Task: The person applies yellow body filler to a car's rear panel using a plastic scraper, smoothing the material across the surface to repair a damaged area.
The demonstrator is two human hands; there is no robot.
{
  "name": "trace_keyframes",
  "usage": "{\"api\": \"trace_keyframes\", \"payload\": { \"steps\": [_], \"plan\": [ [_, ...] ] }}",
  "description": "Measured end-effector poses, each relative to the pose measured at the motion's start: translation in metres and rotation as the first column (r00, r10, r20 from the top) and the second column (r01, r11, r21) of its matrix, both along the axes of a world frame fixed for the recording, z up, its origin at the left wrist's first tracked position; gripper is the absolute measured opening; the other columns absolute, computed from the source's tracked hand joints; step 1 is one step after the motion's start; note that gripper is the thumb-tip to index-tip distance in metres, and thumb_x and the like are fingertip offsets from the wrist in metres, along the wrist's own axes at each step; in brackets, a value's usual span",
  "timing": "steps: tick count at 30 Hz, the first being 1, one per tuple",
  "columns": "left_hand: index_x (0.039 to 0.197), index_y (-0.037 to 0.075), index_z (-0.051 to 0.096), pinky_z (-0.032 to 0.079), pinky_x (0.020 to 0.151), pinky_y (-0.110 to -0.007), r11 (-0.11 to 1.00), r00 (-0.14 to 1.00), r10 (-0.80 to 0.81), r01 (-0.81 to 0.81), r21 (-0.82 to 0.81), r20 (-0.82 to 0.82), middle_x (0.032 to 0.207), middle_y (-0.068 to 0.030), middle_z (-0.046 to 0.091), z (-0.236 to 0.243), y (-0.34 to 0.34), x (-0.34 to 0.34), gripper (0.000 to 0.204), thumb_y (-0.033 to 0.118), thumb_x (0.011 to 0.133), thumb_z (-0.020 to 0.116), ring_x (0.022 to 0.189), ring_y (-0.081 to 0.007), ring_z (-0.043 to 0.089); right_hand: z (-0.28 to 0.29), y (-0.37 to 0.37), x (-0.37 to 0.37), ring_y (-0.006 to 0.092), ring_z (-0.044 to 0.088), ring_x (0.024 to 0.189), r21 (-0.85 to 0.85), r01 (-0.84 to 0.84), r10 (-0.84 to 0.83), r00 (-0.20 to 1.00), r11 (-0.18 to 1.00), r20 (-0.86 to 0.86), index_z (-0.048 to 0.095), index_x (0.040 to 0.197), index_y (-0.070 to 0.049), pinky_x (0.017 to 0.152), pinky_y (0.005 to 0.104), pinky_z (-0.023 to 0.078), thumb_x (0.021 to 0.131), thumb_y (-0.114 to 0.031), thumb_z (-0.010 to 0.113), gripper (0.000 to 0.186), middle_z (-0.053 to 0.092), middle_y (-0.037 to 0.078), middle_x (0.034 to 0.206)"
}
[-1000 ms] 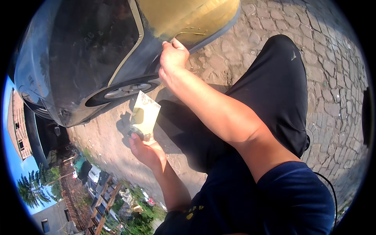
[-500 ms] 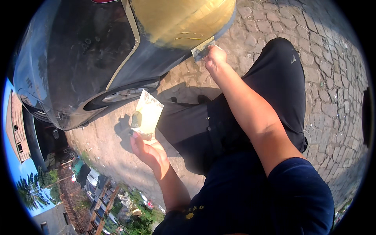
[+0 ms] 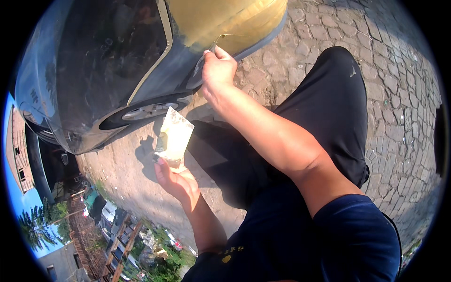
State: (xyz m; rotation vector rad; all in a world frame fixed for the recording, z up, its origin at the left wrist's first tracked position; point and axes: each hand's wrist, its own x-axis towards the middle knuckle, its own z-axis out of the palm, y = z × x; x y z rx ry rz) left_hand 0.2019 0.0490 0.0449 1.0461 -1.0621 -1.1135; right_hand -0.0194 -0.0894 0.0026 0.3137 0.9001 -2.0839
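Note:
My left hand (image 3: 178, 182) is closed around the lower end of a pale, flat putty board (image 3: 176, 136) with dark smudges along its edge. It is held up in the sunlight, apart from the car. My right hand (image 3: 220, 69) pinches a thin putty spreader (image 3: 199, 68), turned nearly edge-on and partly hidden by the fingers. The spreader is at the lower edge of the dark car's (image 3: 110, 51) yellow filler-coated panel (image 3: 221, 16). A thin raised line of filler (image 3: 233, 35) runs rightward from just above the right fingers.
The car's wheel (image 3: 150, 111) is below the panel, left of my right forearm. My bent knee (image 3: 340, 70) in black trousers rises at the right above the cobblestones (image 3: 394, 98). Plants and clutter (image 3: 159, 249) lie at the lower left.
My right hand has moved left along the panel's lower edge with the spreader, which has turned from face-on to nearly edge-on. My left hand and its board have barely shifted.

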Motion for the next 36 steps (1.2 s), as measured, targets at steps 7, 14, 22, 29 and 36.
{"api": "trace_keyframes", "payload": {
  "steps": [7, 14, 22, 29, 36],
  "plan": [
    [0.133, -0.006, 0.058, 0.049, 0.108, -0.043, 0.998, 0.999, 0.053, -0.053, -0.029, -0.008, 0.132, -0.0155, 0.065, 0.009, 0.005, 0.007, 0.043, 0.025, 0.104, 0.064, 0.122, -0.0271, 0.064, -0.041, 0.035, -0.013, 0.0112, 0.064, 0.082, 0.066, -0.121, 0.124, 0.991, 0.991, -0.044, 0.071, 0.121, -0.001, 0.070, 0.0294, 0.050, 0.103, -0.008, 0.060, 0.022, 0.073, 0.004, 0.099],
    [0.128, -0.005, 0.059, 0.054, 0.103, -0.043, 1.000, 1.000, -0.016, 0.016, 0.001, -0.010, 0.126, -0.0153, 0.067, 0.002, 0.003, -0.015, 0.036, 0.023, 0.105, 0.063, 0.116, -0.0260, 0.067, -0.135, 0.032, -0.095, 0.0255, 0.068, 0.092, 0.224, -0.038, 0.007, 0.991, 0.974, 0.136, 0.067, 0.113, 0.001, 0.081, 0.0447, 0.059, 0.100, -0.002, 0.054, 0.019, 0.070, 0.012, 0.108],
    [0.128, -0.006, 0.058, 0.052, 0.103, -0.044, 1.000, 1.000, 0.029, -0.029, 0.000, -0.006, 0.127, -0.0167, 0.066, 0.000, -0.004, -0.020, 0.039, 0.025, 0.105, 0.064, 0.117, -0.0269, 0.066, -0.113, 0.023, -0.110, 0.0249, 0.067, 0.097, 0.129, -0.003, -0.023, 0.980, 0.992, 0.198, 0.065, 0.118, 0.003, 0.085, 0.0411, 0.059, 0.103, -0.004, 0.054, 0.020, 0.068, 0.014, 0.115],
    [0.129, -0.006, 0.057, 0.050, 0.105, -0.043, 0.997, 0.996, 0.079, -0.078, 0.021, -0.034, 0.126, -0.0175, 0.066, 0.003, -0.004, -0.028, 0.043, 0.028, 0.104, 0.065, 0.120, -0.0273, 0.064, -0.037, 0.024, -0.068, 0.0186, 0.068, 0.087, 0.026, 0.018, -0.019, 0.999, 1.000, 0.039, 0.067, 0.119, 0.004, 0.071, 0.0320, 0.054, 0.103, -0.004, 0.056, 0.021, 0.073, 0.010, 0.103],
    [0.130, -0.005, 0.058, 0.049, 0.106, -0.044, 1.000, 0.999, 0.025, -0.025, 0.003, 0.026, 0.128, -0.0169, 0.065, 0.018, 0.001, -0.027, 0.043, 0.028, 0.103, 0.067, 0.122, -0.0265, 0.063, 0.067, 0.048, -0.034, 0.0076, 0.062, 0.085, -0.158, -0.212, 0.108, 0.860, 0.964, -0.498, 0.071, 0.120, 0.006, 0.077, 0.0256, 0.050, 0.103, -0.010, 0.062, 0.025, 0.074, 0.004, 0.099]
  ]
}}
